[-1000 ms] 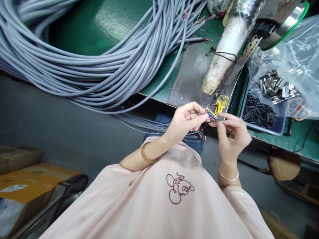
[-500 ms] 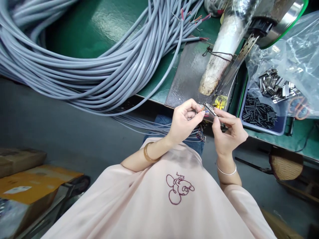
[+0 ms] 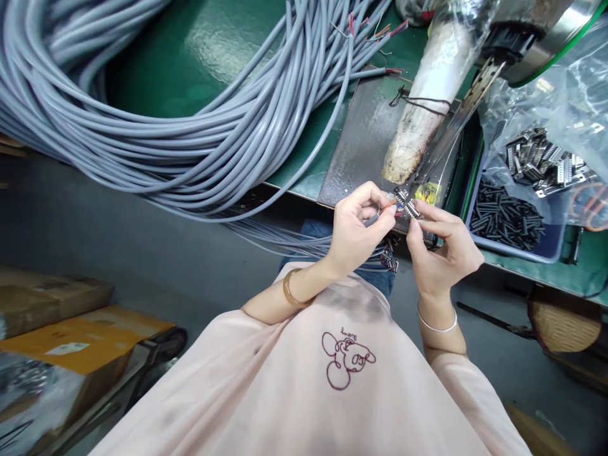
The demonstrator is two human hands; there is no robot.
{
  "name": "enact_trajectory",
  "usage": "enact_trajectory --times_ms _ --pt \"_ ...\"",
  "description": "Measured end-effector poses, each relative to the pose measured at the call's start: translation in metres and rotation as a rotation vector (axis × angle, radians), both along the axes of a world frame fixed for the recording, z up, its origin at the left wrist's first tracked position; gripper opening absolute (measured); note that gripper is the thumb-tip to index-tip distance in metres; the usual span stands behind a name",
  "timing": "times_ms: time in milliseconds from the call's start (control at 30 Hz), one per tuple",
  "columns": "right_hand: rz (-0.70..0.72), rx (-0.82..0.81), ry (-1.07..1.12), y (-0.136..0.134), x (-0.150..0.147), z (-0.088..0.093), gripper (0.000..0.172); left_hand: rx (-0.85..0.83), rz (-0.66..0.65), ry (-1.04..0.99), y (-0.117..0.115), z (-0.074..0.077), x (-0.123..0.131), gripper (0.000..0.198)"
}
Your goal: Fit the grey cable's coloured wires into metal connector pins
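My left hand point(image 3: 358, 221) is closed on the end of a grey cable point(image 3: 372, 219), whose thin coloured wires point(image 3: 390, 205) fan out past the fingertips. My right hand point(image 3: 441, 247) pinches one end of a small metal multi-pin connector point(image 3: 408, 204) between thumb and fingers. The wires meet the connector's row of pins; which ones are attached is too small to tell. Just beyond the connector, the narrow metal tip of a soldering machine point(image 3: 439, 149) slants down close to it, beside a white wrapped tube point(image 3: 418, 120).
A large coil of grey cables point(image 3: 213, 145) covers the left of the green bench point(image 3: 156, 82). At right, a blue bin point(image 3: 536, 254) holds black sleeves point(image 3: 506, 218), with loose metal connectors point(image 3: 546, 158) in a plastic bag. Finished-looking cable ends point(image 3: 388, 258) lie across my lap.
The connector has moved up under the metal tip, which now overlaps it, and a thin bright strand shows beside the tip. Both hands keep their grip; the view has shifted slightly.
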State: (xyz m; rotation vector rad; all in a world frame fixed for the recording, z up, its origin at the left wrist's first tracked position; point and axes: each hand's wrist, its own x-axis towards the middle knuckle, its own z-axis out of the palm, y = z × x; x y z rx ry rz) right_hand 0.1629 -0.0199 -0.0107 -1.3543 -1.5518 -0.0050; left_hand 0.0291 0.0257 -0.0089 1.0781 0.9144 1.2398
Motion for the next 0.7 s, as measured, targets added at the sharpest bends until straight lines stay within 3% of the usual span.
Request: enact_trajectory --times_ms 200,400,700 --pt "-0.012 0.008 -0.072 -0.0003 -0.0003 0.0065 0.016 -0.013 0.022 0.026 -0.0006 0.0095 -0.0009 0.019" --pt "-0.037 0.037 -0.161 -0.0054 -0.0022 0.0020 0.019 -0.061 -0.045 0.007 0.0004 0.0029 -0.0049 0.017" --pt "-0.005 -0.046 -0.032 -0.0046 0.0008 0.0072 0.015 -0.018 -0.067 0.032 -0.0006 0.0035 -0.0067 0.013"
